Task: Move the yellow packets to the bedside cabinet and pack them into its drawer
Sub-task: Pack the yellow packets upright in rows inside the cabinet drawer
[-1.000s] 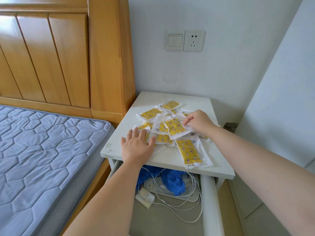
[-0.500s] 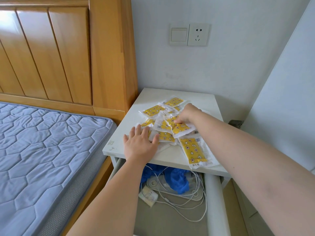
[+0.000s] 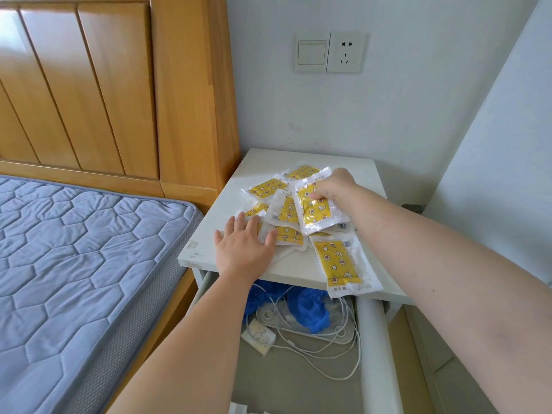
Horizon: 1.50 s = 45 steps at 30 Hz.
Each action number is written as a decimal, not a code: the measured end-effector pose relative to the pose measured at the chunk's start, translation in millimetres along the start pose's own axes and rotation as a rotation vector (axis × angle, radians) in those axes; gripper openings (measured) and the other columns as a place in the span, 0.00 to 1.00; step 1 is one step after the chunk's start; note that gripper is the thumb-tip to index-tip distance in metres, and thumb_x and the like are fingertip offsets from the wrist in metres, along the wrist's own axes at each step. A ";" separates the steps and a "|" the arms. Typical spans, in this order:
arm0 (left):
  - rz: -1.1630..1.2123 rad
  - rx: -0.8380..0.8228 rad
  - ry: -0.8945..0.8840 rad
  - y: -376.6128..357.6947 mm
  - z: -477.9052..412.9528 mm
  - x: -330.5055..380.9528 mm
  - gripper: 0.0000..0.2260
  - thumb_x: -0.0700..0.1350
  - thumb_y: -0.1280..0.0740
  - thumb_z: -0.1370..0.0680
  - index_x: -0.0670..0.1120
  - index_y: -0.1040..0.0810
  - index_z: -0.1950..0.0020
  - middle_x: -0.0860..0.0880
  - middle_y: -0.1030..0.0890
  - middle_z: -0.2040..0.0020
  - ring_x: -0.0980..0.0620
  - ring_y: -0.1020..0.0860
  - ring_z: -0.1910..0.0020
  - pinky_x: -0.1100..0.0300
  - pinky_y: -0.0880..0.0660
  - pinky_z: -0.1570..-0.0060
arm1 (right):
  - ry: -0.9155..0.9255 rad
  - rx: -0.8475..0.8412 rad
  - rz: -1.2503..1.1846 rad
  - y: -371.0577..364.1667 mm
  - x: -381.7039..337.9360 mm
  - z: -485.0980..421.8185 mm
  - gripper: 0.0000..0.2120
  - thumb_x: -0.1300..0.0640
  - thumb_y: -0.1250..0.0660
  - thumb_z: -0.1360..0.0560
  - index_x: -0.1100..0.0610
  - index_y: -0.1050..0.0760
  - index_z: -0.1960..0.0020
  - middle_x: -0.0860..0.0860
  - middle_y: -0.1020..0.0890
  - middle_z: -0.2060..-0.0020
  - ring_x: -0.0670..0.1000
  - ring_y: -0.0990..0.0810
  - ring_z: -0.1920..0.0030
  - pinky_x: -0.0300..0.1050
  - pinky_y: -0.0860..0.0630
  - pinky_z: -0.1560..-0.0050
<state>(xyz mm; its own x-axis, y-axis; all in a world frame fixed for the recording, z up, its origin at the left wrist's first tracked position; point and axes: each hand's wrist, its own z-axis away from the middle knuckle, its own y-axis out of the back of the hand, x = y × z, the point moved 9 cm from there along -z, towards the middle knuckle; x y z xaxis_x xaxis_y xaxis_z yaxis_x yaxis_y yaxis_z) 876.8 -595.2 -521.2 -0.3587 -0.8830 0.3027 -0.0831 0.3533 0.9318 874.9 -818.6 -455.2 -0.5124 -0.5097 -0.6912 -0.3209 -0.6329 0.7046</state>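
Right hand (image 3: 334, 186) has just pinched packet (image 3: 316, 212), lifting it mid-frame; left hand (image 3: 242, 246) spread flat, steadying pile (image 3: 268, 186). Open drawer (image 3: 373, 339) likely next.

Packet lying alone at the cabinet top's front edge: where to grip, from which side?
Pinch the packet by its near clear border, coming from the front, over the open drawer. It lies flat, so its faces offer no purchase, but that end seems to jut past the front edge of the cabinet top, leaving room for a finger beneath.
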 end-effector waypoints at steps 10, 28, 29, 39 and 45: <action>0.012 -0.042 0.020 0.6 1.5 -0.7 0.28 0.65 0.54 0.21 0.55 0.43 0.24 0.50 0.48 0.21 0.48 0.52 0.22 0.44 0.53 0.25 | -0.213 -0.155 -1.047 1.4 52.7 19.8 0.07 0.66 0.30 0.28 0.61 0.25 0.51 0.57 0.16 0.59 0.56 0.16 0.62 0.60 0.22 0.49; 0.072 -0.183 -0.084 20.8 60.8 104.3 0.14 0.56 0.39 0.22 0.47 0.26 0.45 0.51 0.23 0.53 0.49 0.24 0.54 0.58 0.28 0.62 | -0.242 -0.108 -1.422 6.7 152.2 100.5 0.16 0.64 0.32 0.26 0.61 0.25 0.38 0.59 0.19 0.43 0.59 0.18 0.47 0.60 0.23 0.50; 0.087 -0.200 -0.046 16.7 61.6 106.6 0.15 0.57 0.38 0.23 0.47 0.27 0.44 0.51 0.23 0.53 0.49 0.24 0.55 0.58 0.28 0.63 | -0.237 -0.101 -1.438 7.2 153.7 102.9 0.17 0.64 0.32 0.26 0.61 0.26 0.37 0.59 0.19 0.43 0.59 0.18 0.47 0.59 0.22 0.51; 0.341 -0.304 0.238 -4.1 60.7 117.9 0.36 0.51 0.24 0.30 0.44 0.39 0.28 0.46 0.23 0.41 0.46 0.22 0.45 0.55 0.25 0.60 | -0.192 -0.130 -1.491 9.8 155.8 111.7 0.17 0.62 0.35 0.23 0.61 0.27 0.35 0.58 0.19 0.43 0.55 0.17 0.51 0.53 0.21 0.58; 0.467 -0.381 0.220 -3.2 48.3 113.5 0.09 0.43 0.28 0.27 0.42 0.27 0.56 0.49 0.27 0.65 0.54 0.29 0.70 0.63 0.34 0.73 | -0.173 -0.156 -1.476 8.9 153.7 108.1 0.17 0.61 0.34 0.24 0.61 0.27 0.35 0.57 0.20 0.41 0.56 0.18 0.46 0.53 0.20 0.52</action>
<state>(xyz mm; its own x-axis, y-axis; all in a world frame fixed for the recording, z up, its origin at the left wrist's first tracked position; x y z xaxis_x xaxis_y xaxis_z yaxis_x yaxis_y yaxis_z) 791.5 -681.6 -499.5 -0.0749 -0.7200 0.6899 0.3867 0.6167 0.6856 707.3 -839.6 -537.8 0.1002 0.6950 -0.7120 -0.5399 -0.5631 -0.6256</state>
